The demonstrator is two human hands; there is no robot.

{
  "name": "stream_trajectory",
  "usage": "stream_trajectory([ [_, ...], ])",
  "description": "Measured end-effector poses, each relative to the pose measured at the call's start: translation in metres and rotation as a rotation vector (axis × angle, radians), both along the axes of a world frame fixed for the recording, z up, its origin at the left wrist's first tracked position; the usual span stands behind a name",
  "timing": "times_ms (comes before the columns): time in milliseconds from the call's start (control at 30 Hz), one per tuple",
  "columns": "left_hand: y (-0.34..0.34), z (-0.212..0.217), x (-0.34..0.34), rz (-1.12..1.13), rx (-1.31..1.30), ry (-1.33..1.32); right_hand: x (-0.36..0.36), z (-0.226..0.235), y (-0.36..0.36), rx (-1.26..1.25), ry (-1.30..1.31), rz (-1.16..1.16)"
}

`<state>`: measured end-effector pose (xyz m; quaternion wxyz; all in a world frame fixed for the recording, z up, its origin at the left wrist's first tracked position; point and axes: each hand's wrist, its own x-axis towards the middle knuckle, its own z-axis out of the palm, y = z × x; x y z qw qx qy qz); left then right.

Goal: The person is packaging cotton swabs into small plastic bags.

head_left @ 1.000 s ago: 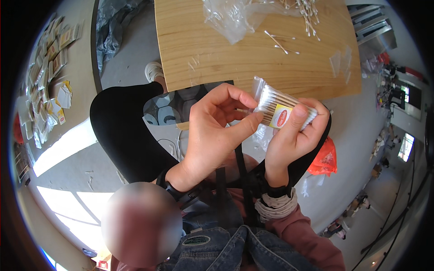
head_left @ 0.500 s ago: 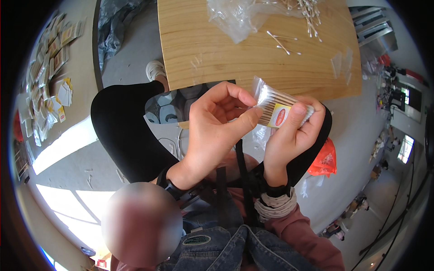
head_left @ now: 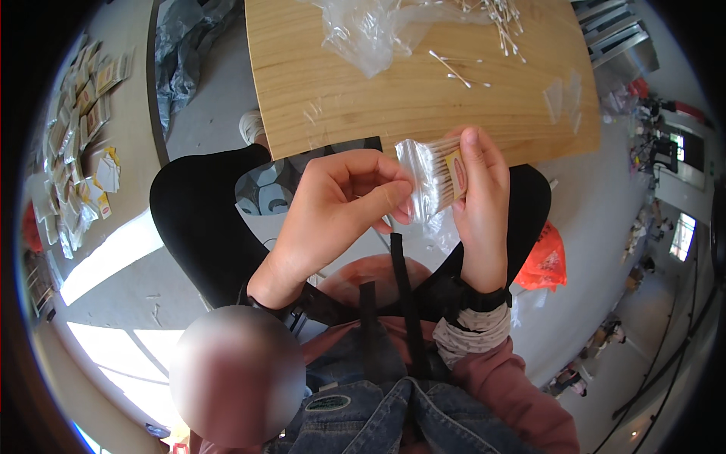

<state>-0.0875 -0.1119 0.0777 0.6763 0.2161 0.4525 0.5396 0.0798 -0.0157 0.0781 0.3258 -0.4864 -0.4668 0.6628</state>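
A small clear zip bag of cotton swabs, with a yellow-and-red label inside, is held above my lap near the table's front edge. My right hand grips its labelled right end, thumb lying along the front. At the bag's left end, the clear zip strip is pinched between thumb and fingers of my left hand. The swabs stand side by side in the bag, white tips toward the zip. I cannot tell whether the zip is closed.
On the wooden table lie loose cotton swabs and crumpled clear plastic. Many packed swab bags are piled at the left. A red plastic bag rests on the floor at the right.
The bag has turned so its zip end faces left, and it has shifted slightly left. My right hand has become more upright; my left fingers have moved a little left with the zip edge.
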Motion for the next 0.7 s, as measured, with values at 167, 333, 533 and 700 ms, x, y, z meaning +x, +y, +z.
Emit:
stream_trajectory([
  [167,0.004,-0.009,0.006,0.050,0.001,0.058,-0.007,-0.024,0.009,0.804,-0.409,-0.100],
  [333,0.005,-0.015,0.012,0.122,-0.011,0.079,-0.003,0.015,-0.021,0.808,-0.440,0.159],
  [533,0.004,-0.016,0.016,0.124,0.008,0.128,-0.005,0.022,-0.033,0.741,-0.448,0.186],
  [700,0.003,-0.022,0.017,0.095,0.117,0.373,-0.002,0.026,-0.029,0.760,-0.474,0.204],
])
